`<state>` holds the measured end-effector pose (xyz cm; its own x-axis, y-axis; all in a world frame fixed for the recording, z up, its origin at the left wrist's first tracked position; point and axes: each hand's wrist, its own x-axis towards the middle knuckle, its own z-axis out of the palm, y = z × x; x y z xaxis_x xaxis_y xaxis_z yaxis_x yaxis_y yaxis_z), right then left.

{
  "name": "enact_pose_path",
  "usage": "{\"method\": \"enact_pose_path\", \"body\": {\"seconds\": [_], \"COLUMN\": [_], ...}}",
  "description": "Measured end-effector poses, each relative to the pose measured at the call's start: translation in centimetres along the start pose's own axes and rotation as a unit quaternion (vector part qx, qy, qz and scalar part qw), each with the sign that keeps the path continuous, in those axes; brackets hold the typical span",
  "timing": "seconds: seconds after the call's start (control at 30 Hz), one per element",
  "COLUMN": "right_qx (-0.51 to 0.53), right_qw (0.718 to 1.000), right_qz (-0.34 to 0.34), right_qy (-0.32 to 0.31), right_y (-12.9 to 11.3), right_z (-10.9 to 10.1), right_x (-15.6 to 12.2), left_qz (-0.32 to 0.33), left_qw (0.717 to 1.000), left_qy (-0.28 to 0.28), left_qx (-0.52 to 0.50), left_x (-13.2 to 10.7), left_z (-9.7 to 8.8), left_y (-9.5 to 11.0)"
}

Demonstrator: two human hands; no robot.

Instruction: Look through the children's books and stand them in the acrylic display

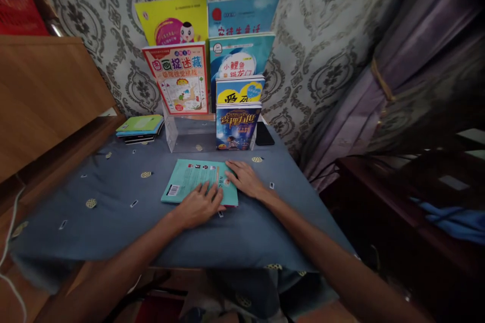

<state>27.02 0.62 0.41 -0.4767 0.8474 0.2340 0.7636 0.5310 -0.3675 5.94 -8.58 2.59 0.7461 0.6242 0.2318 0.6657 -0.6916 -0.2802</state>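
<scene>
A teal book (185,181) lies flat on the cloth-covered table, its barcode at the lower left. My left hand (202,204) rests on its lower right part, fingers stretched out over the cover. At the book's right edge lies my right hand (244,179), with its fingers extended and the tips touching the upper right corner. Just behind stands a clear acrylic stand (189,136) with several books in tiers. Among them are a red-bordered picture book (182,81) and, lowest at the right, a dark blue book (237,128).
A small stack of books (140,126) sits left of the stand. A black phone (264,133) lies to its right. The blue patterned tablecloth (113,197) covers the table. Wooden furniture (49,96) borders the left side; a purple curtain (352,96) hangs at the right.
</scene>
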Motion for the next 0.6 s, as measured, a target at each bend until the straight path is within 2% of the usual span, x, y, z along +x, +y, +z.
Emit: {"method": "enact_pose_path", "body": {"seconds": [0.13,0.23,0.3,0.37,0.47,0.53,0.6], "right_qx": [0.081,0.178,0.262,0.365,0.507,0.564,0.595], "right_qw": [0.996,0.984,0.965,0.93,0.858,0.818,0.791], "right_qz": [-0.028,-0.017,0.01,0.037,0.069,0.094,0.107], "right_qy": [0.015,0.011,0.009,0.018,0.043,0.07,0.09], "right_y": [-1.0,-1.5,-1.6,-1.8,-2.8,-4.0,-5.3], "right_z": [-1.5,-2.8,-3.4,-3.5,-3.0,-2.4,-1.9], "right_x": [-3.0,-5.1,-6.0,-6.6,-6.5,-6.0,-5.4], "left_qz": [-0.013,-0.08,-0.14,-0.2,-0.253,-0.269,-0.285], "left_qw": [0.996,0.98,0.959,0.933,0.899,0.877,0.845], "left_qy": [0.043,0.059,0.071,0.092,0.145,0.18,0.216], "left_qx": [-0.079,-0.173,-0.238,-0.286,-0.326,-0.354,-0.397], "left_x": [-1.7,-2.4,-2.2,-1.7,-0.6,0.1,0.6], "left_z": [-2.6,-5.1,-6.7,-8.1,-9.5,-10.3,-10.9], "left_y": [-0.4,-0.6,-1.0,-1.5,-2.5,-3.2,-3.9]}}
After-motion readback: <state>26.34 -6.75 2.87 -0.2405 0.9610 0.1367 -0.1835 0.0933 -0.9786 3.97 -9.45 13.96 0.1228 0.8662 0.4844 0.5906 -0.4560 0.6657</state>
